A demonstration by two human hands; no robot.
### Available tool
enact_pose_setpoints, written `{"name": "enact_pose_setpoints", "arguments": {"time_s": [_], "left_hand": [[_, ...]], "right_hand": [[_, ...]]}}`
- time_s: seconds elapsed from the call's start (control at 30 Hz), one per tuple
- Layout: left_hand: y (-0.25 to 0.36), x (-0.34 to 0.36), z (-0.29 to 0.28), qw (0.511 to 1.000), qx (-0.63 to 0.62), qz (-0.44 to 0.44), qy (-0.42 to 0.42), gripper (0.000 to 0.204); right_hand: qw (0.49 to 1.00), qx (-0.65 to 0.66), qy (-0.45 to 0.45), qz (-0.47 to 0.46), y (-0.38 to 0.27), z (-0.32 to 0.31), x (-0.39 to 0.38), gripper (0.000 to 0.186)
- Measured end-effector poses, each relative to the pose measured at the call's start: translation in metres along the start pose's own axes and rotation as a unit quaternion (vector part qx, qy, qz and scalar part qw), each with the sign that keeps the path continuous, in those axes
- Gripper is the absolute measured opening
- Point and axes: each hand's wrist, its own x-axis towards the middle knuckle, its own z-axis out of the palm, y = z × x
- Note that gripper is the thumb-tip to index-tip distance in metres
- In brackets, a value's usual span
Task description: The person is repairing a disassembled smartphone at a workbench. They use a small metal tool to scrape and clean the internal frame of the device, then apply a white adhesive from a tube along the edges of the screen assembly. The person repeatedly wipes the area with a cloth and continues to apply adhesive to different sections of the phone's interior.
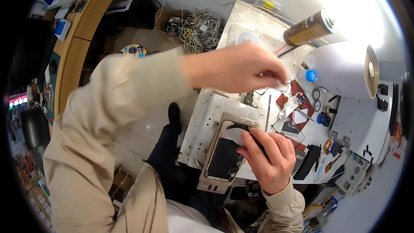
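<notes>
An opened phone (224, 153), its dark inner parts exposed, lies on a metal holder (214, 184) at the near edge of the bench. Over its upper end my right hand (272, 159) is closed, with a thin white rounded piece (236, 135) at its thumb and fingertips. A dark part shows beneath those fingers; what it is I cannot tell. My left hand (246, 67) reaches across above the bench, blurred, its fingers curled together. Something small and pale shows at its fingertips, too unclear to name. Below that hand lies a crumpled white tissue (288, 108).
A spray can (304, 29) and a large white cylinder (343, 68) stand at the back right, beside a blue-capped bottle (310, 75). Small tools and parts cover the bench's right side. Tangled cables (200, 32) lie beyond its left edge.
</notes>
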Motion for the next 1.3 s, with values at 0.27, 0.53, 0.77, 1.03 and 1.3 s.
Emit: {"name": "enact_pose_setpoints", "arguments": {"time_s": [0.27, 0.53, 0.77, 1.03, 1.3], "left_hand": [[0.054, -0.177, 0.042, 0.907, -0.190, -0.337, 0.166, 0.015], [0.057, -0.170, 0.087, 0.893, -0.215, -0.300, 0.256, 0.014], [0.053, -0.163, 0.086, 0.869, -0.290, -0.289, 0.276, 0.013], [0.043, -0.161, 0.095, 0.863, -0.321, -0.265, 0.286, 0.013], [0.041, -0.160, 0.090, 0.862, -0.342, -0.262, 0.266, 0.012]], "right_hand": [[0.997, 0.015, -0.068, 0.017, -0.014, 0.002, 0.024, 0.046], [0.941, 0.132, -0.193, 0.246, -0.033, -0.009, 0.051, 0.021], [0.870, 0.162, -0.305, 0.352, -0.026, -0.014, 0.079, 0.017], [0.801, 0.214, -0.318, 0.461, -0.035, -0.015, 0.090, 0.016], [0.810, 0.183, -0.313, 0.461, -0.038, -0.013, 0.092, 0.015]]}}
